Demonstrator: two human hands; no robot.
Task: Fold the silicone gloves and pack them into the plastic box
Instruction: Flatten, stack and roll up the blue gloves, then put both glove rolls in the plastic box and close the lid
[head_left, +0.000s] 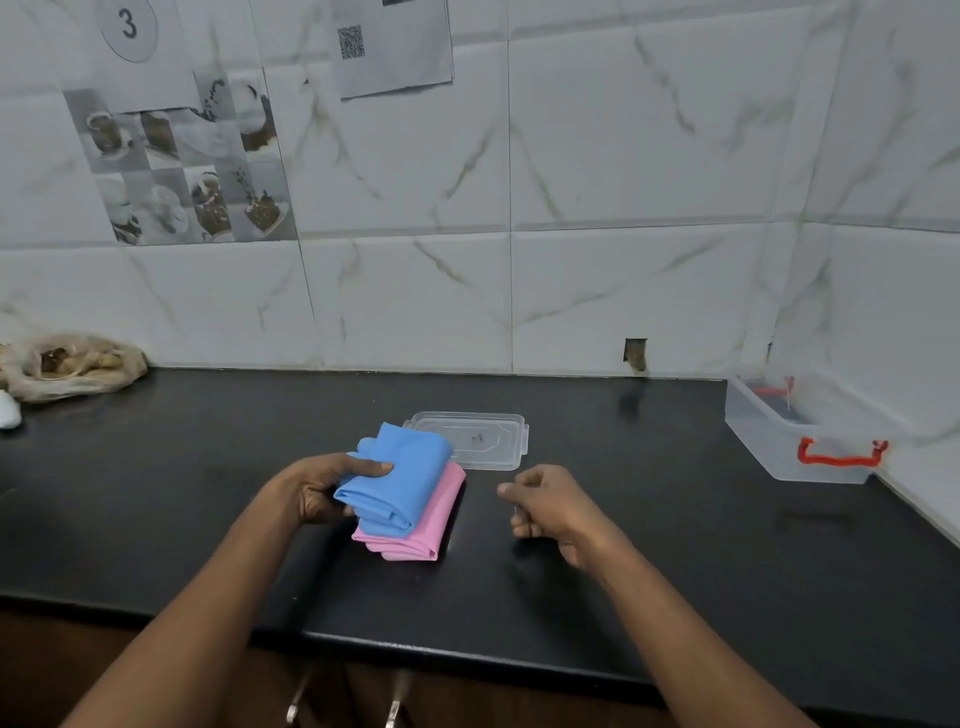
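A folded blue silicone glove (402, 475) lies on top of a folded pink glove (421, 535) in the middle of the black counter (208, 519). My left hand (319, 486) grips the blue glove by its left edge, thumb on top. My right hand (545, 506) hovers to the right of the stack with its fingers curled in and nothing in them. A clear flat lid (480, 439) lies just behind the gloves. The clear plastic box (800, 434) with a red handle stands at the far right, against the wall corner.
A plastic bag of brownish items (67, 366) sits at the back left by the tiled wall, with a white object (9, 415) beside it at the frame's edge. Cabinet handles (395, 701) show below the counter's front edge.
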